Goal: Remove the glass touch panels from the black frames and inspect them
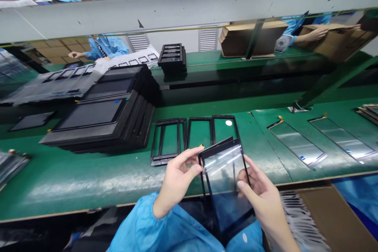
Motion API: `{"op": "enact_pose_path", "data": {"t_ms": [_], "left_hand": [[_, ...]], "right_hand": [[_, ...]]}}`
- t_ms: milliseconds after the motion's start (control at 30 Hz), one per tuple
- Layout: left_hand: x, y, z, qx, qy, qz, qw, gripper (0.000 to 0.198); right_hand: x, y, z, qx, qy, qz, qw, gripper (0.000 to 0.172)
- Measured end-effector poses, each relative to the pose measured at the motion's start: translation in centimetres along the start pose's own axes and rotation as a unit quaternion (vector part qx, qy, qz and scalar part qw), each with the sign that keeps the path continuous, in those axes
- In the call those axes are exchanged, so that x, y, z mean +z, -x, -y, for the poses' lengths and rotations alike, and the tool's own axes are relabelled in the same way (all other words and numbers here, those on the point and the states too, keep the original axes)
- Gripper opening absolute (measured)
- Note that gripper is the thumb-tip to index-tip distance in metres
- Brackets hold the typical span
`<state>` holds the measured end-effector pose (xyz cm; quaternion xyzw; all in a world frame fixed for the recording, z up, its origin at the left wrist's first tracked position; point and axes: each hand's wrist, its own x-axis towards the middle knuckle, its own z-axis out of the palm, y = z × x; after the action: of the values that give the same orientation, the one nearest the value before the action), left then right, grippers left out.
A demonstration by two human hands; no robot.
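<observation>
While the right hand (260,191) clasps a transparent, black-bordered rectangular panel (228,189), the left hand (178,169) pinches a black-edged piece (223,141), black frames (212,131) beyond its fingertips.

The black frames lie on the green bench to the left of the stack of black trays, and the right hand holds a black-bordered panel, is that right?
Not quite: the head view shows the black frames to the right of the stack of black trays. The rest stands.

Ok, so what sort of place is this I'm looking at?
Probably a screen-assembly line in a factory: a held see-through panel, black frames lying on a long green workbench, and a co-worker in blue beyond it.
</observation>
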<state>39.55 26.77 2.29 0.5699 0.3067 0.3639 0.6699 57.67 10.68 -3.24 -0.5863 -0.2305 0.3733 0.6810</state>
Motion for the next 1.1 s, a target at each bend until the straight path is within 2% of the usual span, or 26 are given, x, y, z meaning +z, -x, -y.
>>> {"op": "enact_pose_path", "data": {"t_ms": [67,167,433,633,1100], "left_hand": [[-0.1,0.0,0.2,-0.042,0.036,0.005,0.998,0.043],[-0.2,0.0,0.6,-0.066,0.063,0.003,0.996,0.047],[-0.2,0.1,1.5,-0.060,0.095,-0.003,0.994,0.045],[-0.2,0.0,1.9,-0.094,0.120,0.006,0.988,0.048],[-0.2,-0.3,2.4,-0.110,0.117,-0.005,0.987,0.052]], "right_hand": [[0.3,0.1,0.0,-0.005,0.007,-0.007,1.000,0.071],[0.6,0.2,-0.1,-0.004,0.011,-0.013,1.000,0.070],[0.9,0.3,-0.1,0.013,0.031,-0.010,0.999,0.068],[0.8,0.2,-0.1,0.021,0.023,0.001,1.000,0.066],[0.8,0.4,-0.7,0.028,0.051,-0.015,0.998,0.069]]}}
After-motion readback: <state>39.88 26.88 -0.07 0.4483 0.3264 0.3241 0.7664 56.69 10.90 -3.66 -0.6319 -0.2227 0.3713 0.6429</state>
